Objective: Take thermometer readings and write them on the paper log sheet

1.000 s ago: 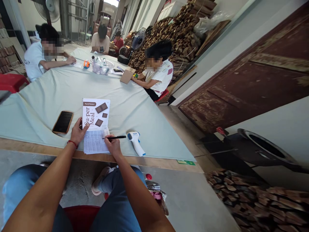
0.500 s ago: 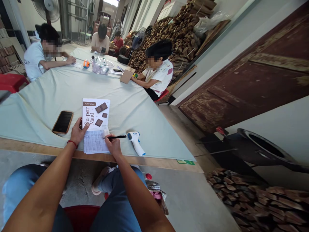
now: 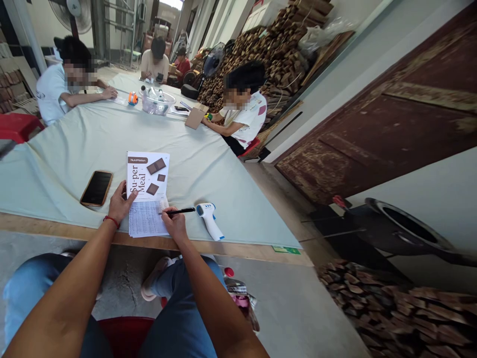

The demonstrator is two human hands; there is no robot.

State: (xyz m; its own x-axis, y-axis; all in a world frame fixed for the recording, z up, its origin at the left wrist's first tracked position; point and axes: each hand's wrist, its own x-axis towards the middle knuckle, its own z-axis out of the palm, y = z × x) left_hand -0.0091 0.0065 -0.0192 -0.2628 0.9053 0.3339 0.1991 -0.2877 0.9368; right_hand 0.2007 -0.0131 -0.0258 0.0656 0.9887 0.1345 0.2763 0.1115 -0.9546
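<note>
My right hand (image 3: 174,222) is closed round a black pen (image 3: 182,211), its tip over the lower page of a notepad (image 3: 148,219) covered in rows of handwriting. The pad's flipped-up cover (image 3: 152,174) is white, with "Su-per Meal" and brown squares printed on it. My left hand (image 3: 121,201) grips the pad's left side, thumb on top and fingers partly hidden behind it. A phone (image 3: 96,188) with a dark screen lies left of that hand. Just right of the pen rests a white and blue infrared thermometer (image 3: 209,221).
A pale cloth (image 3: 201,164) covers the table. Farther back stand a clear plastic basket (image 3: 158,105) of bottles and an orange tape roll (image 3: 132,98). Several people sit around the table, one holding a cardboard piece (image 3: 196,117). Stacked firewood (image 3: 410,313) lies at the lower right.
Almost nothing differs. Both hands, the notepad and the pen keep the same places; the view has shifted very slightly.
</note>
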